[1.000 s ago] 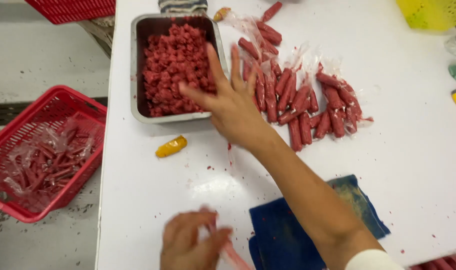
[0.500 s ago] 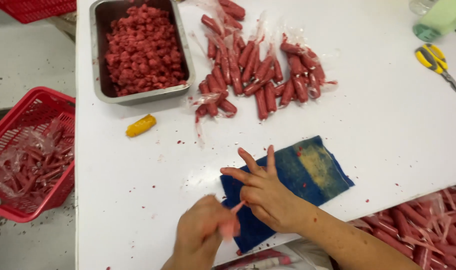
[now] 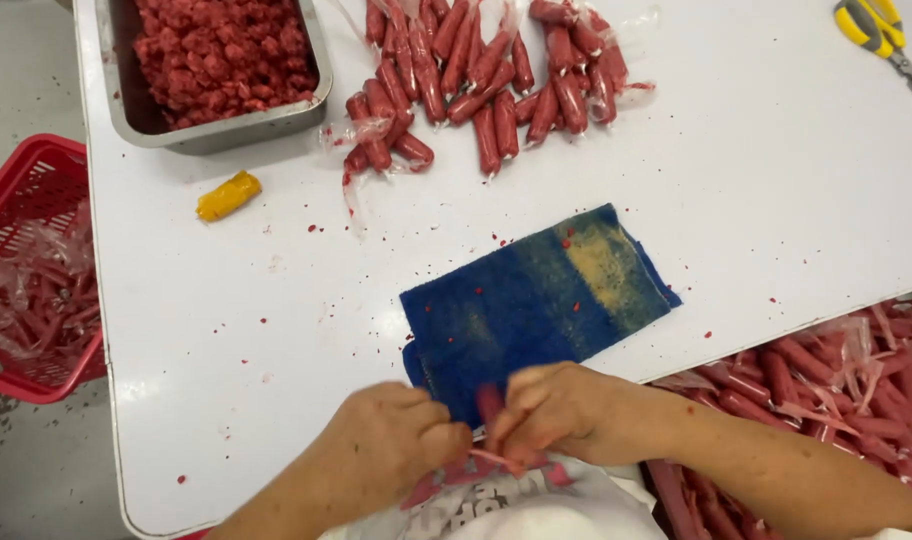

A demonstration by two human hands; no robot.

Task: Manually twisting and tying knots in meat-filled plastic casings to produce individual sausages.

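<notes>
Both hands meet at the near table edge: the left hand (image 3: 391, 440) and right hand (image 3: 556, 415) are each pinched on one red sausage (image 3: 489, 405), held over the single blue cloth (image 3: 536, 300). One steel tray (image 3: 226, 125) of red meat sits beyond, one yellow piece (image 3: 228, 195) beside it, roughly twenty wrapped sausages (image 3: 476, 70), one pair of scissors (image 3: 876, 30)

Red sausage (image 3: 489, 402) (plastic-wrapped) stands upright over the blue cloth's (image 3: 536, 300) near edge.
</notes>
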